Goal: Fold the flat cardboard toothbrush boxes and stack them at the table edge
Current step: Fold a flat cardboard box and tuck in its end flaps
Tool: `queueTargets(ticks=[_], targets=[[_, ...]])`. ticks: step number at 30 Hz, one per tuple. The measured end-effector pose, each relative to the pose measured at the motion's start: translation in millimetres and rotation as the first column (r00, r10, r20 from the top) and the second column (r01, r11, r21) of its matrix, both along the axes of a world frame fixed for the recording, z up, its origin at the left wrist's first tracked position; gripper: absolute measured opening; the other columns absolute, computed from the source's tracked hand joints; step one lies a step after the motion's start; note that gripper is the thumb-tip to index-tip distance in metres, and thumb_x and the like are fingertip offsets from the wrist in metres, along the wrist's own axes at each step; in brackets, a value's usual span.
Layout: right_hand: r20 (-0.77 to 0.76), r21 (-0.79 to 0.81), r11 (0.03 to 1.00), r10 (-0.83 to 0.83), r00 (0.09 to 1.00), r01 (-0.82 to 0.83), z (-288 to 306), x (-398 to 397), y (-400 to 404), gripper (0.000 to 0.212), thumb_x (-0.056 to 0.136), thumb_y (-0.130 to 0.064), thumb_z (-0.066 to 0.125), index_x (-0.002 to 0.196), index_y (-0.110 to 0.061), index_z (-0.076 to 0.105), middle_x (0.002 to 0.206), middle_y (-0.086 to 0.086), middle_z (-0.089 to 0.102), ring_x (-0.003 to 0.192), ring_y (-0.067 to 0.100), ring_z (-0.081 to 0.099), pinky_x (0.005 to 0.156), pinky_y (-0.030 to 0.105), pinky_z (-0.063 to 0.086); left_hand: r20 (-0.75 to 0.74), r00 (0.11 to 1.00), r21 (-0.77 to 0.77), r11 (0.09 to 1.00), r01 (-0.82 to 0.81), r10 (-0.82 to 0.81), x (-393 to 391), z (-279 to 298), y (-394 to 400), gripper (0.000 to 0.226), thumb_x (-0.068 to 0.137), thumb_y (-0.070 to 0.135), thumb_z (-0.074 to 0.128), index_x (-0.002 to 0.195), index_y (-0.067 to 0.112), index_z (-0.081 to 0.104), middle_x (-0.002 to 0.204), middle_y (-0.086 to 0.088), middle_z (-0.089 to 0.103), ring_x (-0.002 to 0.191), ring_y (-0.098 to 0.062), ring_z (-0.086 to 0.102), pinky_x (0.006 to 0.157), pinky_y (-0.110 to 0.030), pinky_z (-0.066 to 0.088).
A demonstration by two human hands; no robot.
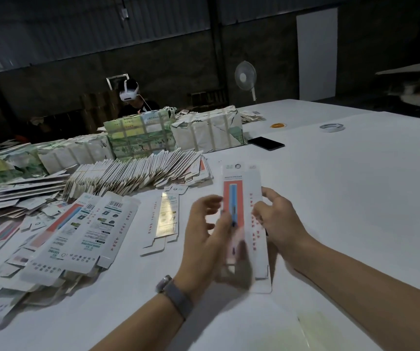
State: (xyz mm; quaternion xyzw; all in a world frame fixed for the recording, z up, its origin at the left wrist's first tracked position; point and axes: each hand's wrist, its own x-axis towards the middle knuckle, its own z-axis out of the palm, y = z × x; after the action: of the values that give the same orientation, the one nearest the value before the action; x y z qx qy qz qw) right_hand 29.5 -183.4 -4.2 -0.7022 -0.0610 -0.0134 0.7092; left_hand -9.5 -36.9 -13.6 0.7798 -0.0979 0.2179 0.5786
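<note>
A: What is nearest the camera?

B: Two bare forearms reaching in over a smooth white counter (355, 198). The left wrist wears a grey band. Between the hands a long, narrow cardboard box (245, 211) is held off the surface — white card with a salmon panel and a blue toothbrush printed down its length, its near end blurred.

A: How do the hands sit on it?

B: The left hand (203, 239) is curled along the box's left edge, thumb side up, fingers wrapped toward the card. The right hand (277, 221) pinches the right edge, fingertips bent onto the printed side. Both are grasping the box.

A: And to the left?

B: A loose heap of flat blanks (59, 239), thin printed card with tabs and barcodes, overlapping at odd angles. One folded flat sleeve (163, 219) lies alone beside the left hand, glossy where light catches it.

A: Further back?

B: A fanned row of flat boxes (138, 173) standing on edge, then paper-wrapped bundles (138, 135) strapped with tape. On the right, well apart, lie a dark phone (265, 143), a tape roll (331, 127) and orange rubber bands (278, 125).

A: Beyond the counter?

B: A person wearing a white headset (129, 93), and a standing fan (245, 77) — against a dim wall.
</note>
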Motion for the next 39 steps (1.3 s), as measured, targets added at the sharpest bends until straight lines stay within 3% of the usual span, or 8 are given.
queueTargets(ticks=[4,7,12,19,22,27,33,39], targets=[[0.015,0.034,0.981,0.193,0.981,-0.193,-6,-10,7,0.027,0.104,-0.016,0.045,0.116,-0.036,0.059,0.088,0.001,0.077,0.074,0.025,0.075,0.062,0.034,0.060,-0.220,0.959,-0.375,0.923,0.085,-0.178,4,3,5,0.020,0.104,0.025,0.054,0.123,0.025,0.050,0.104,-0.008,0.073,0.087,-0.018,0.076,0.065,-0.027,0.060],[0.049,0.082,0.968,0.233,0.971,-0.236,-5,-15,7,0.025,0.107,-0.026,0.043,0.113,-0.028,0.067,0.091,0.006,0.076,0.077,0.025,0.075,0.067,0.032,0.061,-0.242,0.946,-0.446,0.891,0.087,-0.214,2,2,2,0.020,0.104,0.028,0.052,0.122,0.021,0.057,0.100,-0.009,0.077,0.085,-0.026,0.077,0.065,-0.031,0.061],[0.070,0.157,0.969,0.179,0.981,-0.188,-6,-15,4,0.040,0.107,-0.037,0.039,0.099,-0.019,0.073,0.085,0.011,0.073,0.074,0.030,0.074,0.065,0.029,0.060,-0.301,0.921,-0.442,0.892,0.095,-0.247,-1,4,-1,0.022,0.106,0.034,0.047,0.121,0.022,0.057,0.091,-0.003,0.078,0.080,-0.023,0.077,0.064,-0.028,0.060],[0.077,0.214,0.954,0.197,0.977,-0.209,-6,-13,5,0.031,0.104,-0.035,0.047,0.098,-0.030,0.077,0.093,0.009,0.076,0.079,0.027,0.074,0.071,0.036,0.061,-0.354,0.903,-0.397,0.913,0.091,-0.244,6,3,0,0.022,0.103,0.042,0.051,0.120,0.036,0.039,0.082,-0.001,0.077,0.074,-0.020,0.076,0.061,-0.027,0.059],[0.095,0.255,0.930,0.247,0.964,-0.263,-6,-12,6,0.024,0.092,-0.043,0.055,0.102,-0.034,0.075,0.100,0.006,0.076,0.085,0.032,0.073,0.079,0.044,0.060,-0.392,0.900,-0.292,0.953,0.078,-0.194,11,3,-3,0.024,0.103,0.045,0.051,0.116,0.037,0.033,0.097,-0.010,0.074,0.072,-0.019,0.075,0.061,-0.030,0.060],[0.191,0.236,0.942,0.198,0.961,-0.240,-10,-10,11,0.015,0.092,-0.026,0.065,0.101,-0.035,0.073,0.066,0.006,0.050,0.054,0.020,0.048,0.045,0.022,0.041,-0.282,0.896,-0.405,0.889,0.213,-0.343,10,4,-12,0.030,0.103,0.037,0.049,0.093,0.017,0.069,0.076,-0.008,0.068,0.063,-0.021,0.067,0.060,-0.032,0.057],[0.253,0.025,0.991,0.120,0.960,-0.130,-17,-5,11,0.033,0.084,-0.023,0.080,0.106,-0.045,0.070,0.075,-0.004,0.053,0.075,0.021,0.063,0.069,0.042,0.062,-0.327,0.756,-0.565,0.759,0.324,-0.567,11,8,5,0.064,0.095,0.062,0.023,0.125,0.016,0.058,0.087,-0.003,0.077,0.074,-0.018,0.074,0.062,-0.031,0.060],[0.179,-0.039,0.998,0.046,0.983,-0.040,-19,-1,10,0.083,0.078,-0.029,0.085,0.148,-0.032,0.040,0.094,0.001,0.056,0.067,0.002,0.064,0.059,0.021,0.055,-0.346,0.782,-0.501,0.806,0.314,-0.519,10,9,13,0.054,0.106,0.049,0.017,0.128,0.020,0.057,0.092,-0.002,0.079,0.079,-0.016,0.076,0.062,-0.027,0.059]])
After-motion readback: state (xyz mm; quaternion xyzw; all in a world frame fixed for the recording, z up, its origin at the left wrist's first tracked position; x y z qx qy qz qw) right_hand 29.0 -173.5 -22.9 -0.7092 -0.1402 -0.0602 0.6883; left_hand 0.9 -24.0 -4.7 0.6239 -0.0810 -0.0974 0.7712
